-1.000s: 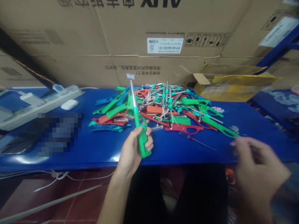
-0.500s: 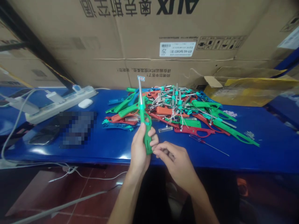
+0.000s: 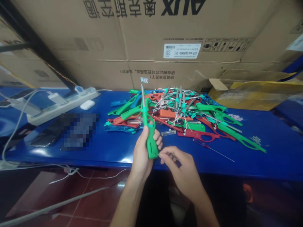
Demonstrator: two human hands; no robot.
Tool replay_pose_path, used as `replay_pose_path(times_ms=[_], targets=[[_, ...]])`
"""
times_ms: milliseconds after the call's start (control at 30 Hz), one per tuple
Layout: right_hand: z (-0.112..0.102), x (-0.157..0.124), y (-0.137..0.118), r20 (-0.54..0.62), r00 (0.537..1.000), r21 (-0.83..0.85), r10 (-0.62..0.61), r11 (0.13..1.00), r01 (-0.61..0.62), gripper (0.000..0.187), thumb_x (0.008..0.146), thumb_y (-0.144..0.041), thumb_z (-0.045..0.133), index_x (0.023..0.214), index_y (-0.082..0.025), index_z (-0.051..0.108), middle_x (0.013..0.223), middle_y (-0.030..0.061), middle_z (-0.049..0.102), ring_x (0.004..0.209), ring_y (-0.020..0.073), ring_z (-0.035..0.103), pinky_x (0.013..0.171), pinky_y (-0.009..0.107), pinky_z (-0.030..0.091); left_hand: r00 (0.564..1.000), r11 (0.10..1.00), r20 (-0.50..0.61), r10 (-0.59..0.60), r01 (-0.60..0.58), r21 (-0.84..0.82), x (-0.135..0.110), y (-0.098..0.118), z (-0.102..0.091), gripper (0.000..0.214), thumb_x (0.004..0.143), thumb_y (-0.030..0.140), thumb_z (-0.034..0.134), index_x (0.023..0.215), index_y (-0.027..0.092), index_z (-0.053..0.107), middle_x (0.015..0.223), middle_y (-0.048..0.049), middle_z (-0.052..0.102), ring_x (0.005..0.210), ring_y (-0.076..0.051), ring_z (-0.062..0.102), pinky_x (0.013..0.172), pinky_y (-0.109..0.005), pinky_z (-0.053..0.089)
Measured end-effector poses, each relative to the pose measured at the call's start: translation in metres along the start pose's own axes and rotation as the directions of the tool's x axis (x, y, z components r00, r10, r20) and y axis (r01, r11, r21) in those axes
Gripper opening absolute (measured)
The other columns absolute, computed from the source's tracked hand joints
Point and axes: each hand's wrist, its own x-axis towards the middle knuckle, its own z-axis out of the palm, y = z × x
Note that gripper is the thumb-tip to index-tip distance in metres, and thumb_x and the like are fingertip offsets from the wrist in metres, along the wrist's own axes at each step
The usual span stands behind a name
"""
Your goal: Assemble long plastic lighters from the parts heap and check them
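Note:
My left hand (image 3: pixel 142 151) is wrapped round the handle of a green long-nosed lighter (image 3: pixel 151 143), its metal barrel pointing up and away from me. The trigger loop shows just above my fingers. My right hand (image 3: pixel 181 164) is closed in a pinch beside the handle's lower end. A tiny pale thing shows at its fingertips, too small to name. Beyond both hands lies a heap of lighter parts: green, red, orange and blue shells, such as a red shell (image 3: pixel 197 136), with metal barrels and thin white wires.
A screwdriver (image 3: pixel 214 150) lies on the blue table (image 3: pixel 113 148), right of my hands. Small pale pieces (image 3: pixel 255 140) lie farther right. A power strip (image 3: pixel 63 105), a white case (image 3: pixel 87 104) and a dark phone (image 3: pixel 47 135) are at left. Cardboard boxes (image 3: pixel 142 47) stand behind.
My right fingertips have drawn slightly right, leaving a small gap from the handle's end. The lighter has turned a little in my left hand. The whole view has shifted slightly.

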Motion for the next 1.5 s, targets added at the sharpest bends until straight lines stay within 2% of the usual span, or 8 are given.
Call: replay_pose_path(times_ms=[133,433,533,667,800,1067,1267,1500], targets=[[0.006,-0.001,0.001,0.008,1.0,-0.065,-0.027,0.998,0.028,0.011,0.098,-0.026,0.062,0.09,-0.024,0.068,0.073,-0.0062,0.07,0.063,0.0085,0.059,0.064,0.017,0.045,1.0,0.998,-0.017,0.014,-0.013,0.054,0.0,-0.002,0.002,0.03,0.106,0.044,0.046,0.101,0.017,0.059,0.07,0.0026,0.037,0.059,-0.01,0.036,0.052,-0.018,0.035],[0.015,-0.003,0.001,0.015,0.998,-0.132,-0.06,0.989,0.061,0.01,0.1,-0.025,0.06,0.093,-0.024,0.067,0.077,-0.0067,0.07,0.065,0.0076,0.061,0.066,0.016,0.044,0.999,0.997,0.029,0.044,-0.045,0.066,-0.001,-0.002,-0.001,0.06,0.103,0.066,0.027,0.099,0.017,0.061,0.056,0.0046,0.03,0.053,-0.012,0.025,0.047,-0.021,0.024],[0.019,-0.004,0.001,-0.008,0.996,-0.124,-0.091,0.988,0.09,0.009,0.1,-0.023,0.058,0.095,-0.024,0.065,0.08,-0.0059,0.07,0.07,0.0077,0.064,0.069,0.015,0.045,0.998,0.998,0.048,0.027,-0.03,0.051,-0.003,-0.001,-0.001,0.067,0.099,0.074,0.021,0.088,0.018,0.058,0.057,0.0042,0.031,0.052,-0.012,0.023,0.045,-0.022,0.024],[0.02,-0.002,0.0,-0.04,0.993,-0.147,-0.113,0.983,0.106,0.011,0.101,-0.022,0.056,0.097,-0.023,0.066,0.082,-0.0042,0.071,0.073,0.0088,0.067,0.07,0.016,0.047,0.999,0.996,0.015,0.047,-0.048,0.071,-0.003,-0.001,0.0,0.054,0.105,0.057,0.036,0.07,0.018,0.047,0.066,0.0009,0.037,0.059,-0.012,0.034,0.052,-0.021,0.034],[0.026,0.0,0.0,-0.112,0.988,-0.206,-0.111,0.975,0.086,0.012,0.101,-0.023,0.056,0.098,-0.023,0.067,0.084,-0.0023,0.074,0.074,0.0101,0.069,0.067,0.017,0.049,0.99,0.992,-0.067,0.127,-0.125,0.024,-0.001,-0.004,0.001,0.035,0.106,0.039,0.045,0.078,0.017,0.049,0.073,0.0009,0.039,0.065,-0.012,0.037,0.062,-0.022,0.04],[0.045,-0.006,-0.001,-0.246,0.956,-0.227,-0.158,0.969,0.102,0.014,0.102,-0.023,0.055,0.106,-0.023,0.068,0.091,-0.0004,0.075,0.081,0.0116,0.071,0.074,0.02,0.053,0.961,0.972,-0.169,0.217,-0.229,-0.05,0.0,-0.006,-0.001,0.03,0.104,0.039,0.049,0.082,0.019,0.052,0.077,0.0003,0.041,0.067,-0.013,0.041,0.065,-0.024,0.043],[0.036,-0.007,-0.002,-0.159,0.977,-0.177,-0.141,0.978,0.112,0.018,0.1,-0.025,0.059,0.115,-0.024,0.068,0.106,0.0037,0.072,0.086,0.0153,0.069,0.076,0.026,0.056,0.982,0.987,-0.146,0.121,-0.135,-0.092,-0.003,-0.002,-0.002,0.038,0.104,0.046,0.047,0.08,0.018,0.056,0.08,-0.0018,0.045,0.075,-0.015,0.048,0.069,-0.023,0.045],[0.04,-0.007,0.0,-0.203,0.962,-0.15,-0.183,0.977,0.154,0.021,0.099,-0.025,0.061,0.119,-0.025,0.066,0.11,0.0038,0.072,0.089,0.0153,0.068,0.074,0.026,0.055,0.994,0.994,-0.068,0.091,-0.094,-0.048,-0.005,-0.002,-0.002,0.047,0.104,0.052,0.043,0.076,0.017,0.057,0.077,-0.0025,0.047,0.076,-0.015,0.05,0.07,-0.023,0.045]])
